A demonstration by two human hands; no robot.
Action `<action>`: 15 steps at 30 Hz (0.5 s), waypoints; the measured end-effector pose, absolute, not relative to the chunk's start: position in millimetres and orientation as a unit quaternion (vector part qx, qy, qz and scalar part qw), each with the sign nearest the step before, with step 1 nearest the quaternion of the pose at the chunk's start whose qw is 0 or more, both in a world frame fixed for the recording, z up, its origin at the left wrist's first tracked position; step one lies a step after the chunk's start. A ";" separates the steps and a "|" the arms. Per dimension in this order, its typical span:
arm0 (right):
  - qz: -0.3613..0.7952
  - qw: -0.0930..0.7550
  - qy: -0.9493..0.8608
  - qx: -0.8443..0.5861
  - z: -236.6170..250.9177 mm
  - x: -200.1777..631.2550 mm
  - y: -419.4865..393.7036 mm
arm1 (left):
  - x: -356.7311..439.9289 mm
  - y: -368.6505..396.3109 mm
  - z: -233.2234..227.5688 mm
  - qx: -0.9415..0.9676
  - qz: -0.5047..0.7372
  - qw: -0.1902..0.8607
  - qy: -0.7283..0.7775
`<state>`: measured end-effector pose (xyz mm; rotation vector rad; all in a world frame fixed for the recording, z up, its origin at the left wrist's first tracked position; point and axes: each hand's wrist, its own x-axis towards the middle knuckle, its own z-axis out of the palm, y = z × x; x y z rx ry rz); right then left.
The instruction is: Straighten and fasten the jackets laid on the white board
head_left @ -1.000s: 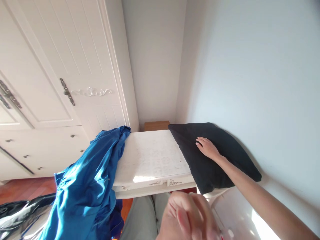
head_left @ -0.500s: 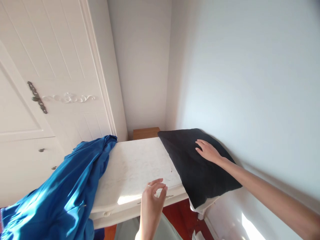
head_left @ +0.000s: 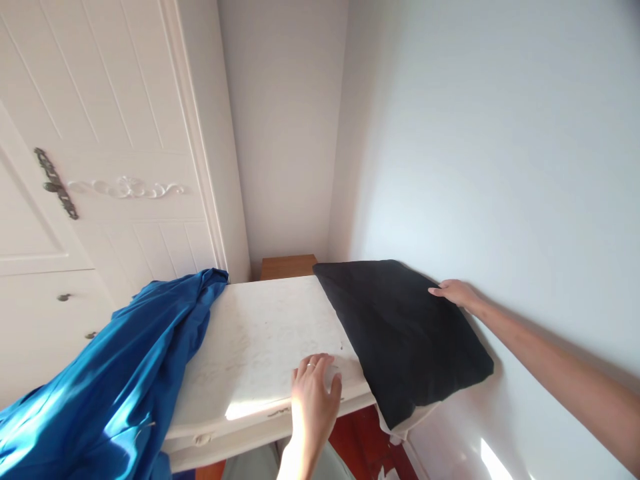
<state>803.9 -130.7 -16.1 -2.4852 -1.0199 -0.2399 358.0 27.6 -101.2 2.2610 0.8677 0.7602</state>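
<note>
Half the black pillow point(head_left: 400, 333) overhanging, right hand point(head_left: 457, 293) partly behind it

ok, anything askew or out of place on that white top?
Two things. The black cushion sits skewed against the wall, its near corner overhanging the white top; the right hand touches its far edge. The blue cloth is bunched and spills off the left side. The left hand rests flat near the front edge.
</note>
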 end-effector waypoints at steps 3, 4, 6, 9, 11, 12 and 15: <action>-0.072 0.263 -0.338 -0.901 11.8 796.1 -119.9 | 357.6 23.9 -97.5 0.869 0.264 0.271 0.320; -0.076 0.283 -0.328 -0.898 23.9 791.2 -112.7 | 356.8 23.4 -96.5 0.870 0.261 0.272 0.317; -0.090 0.331 -0.317 -0.884 50.5 775.9 -91.7 | 354.7 23.3 -95.3 0.868 0.264 0.279 0.314; -0.102 0.401 -0.340 -0.844 90.3 732.4 -46.7 | 351.1 24.9 -94.7 0.856 0.279 0.310 0.307; -0.102 0.437 -0.383 -0.807 109.1 685.7 -12.6 | 349.2 26.7 -93.3 0.835 0.289 0.360 0.300; -0.102 0.451 -0.409 -0.787 114.0 657.0 3.8 | 348.6 28.0 -92.1 0.815 0.293 0.402 0.297; -0.057 0.458 -0.518 -0.720 105.4 558.3 42.4 | 347.9 34.2 -87.7 0.686 0.333 0.576 0.295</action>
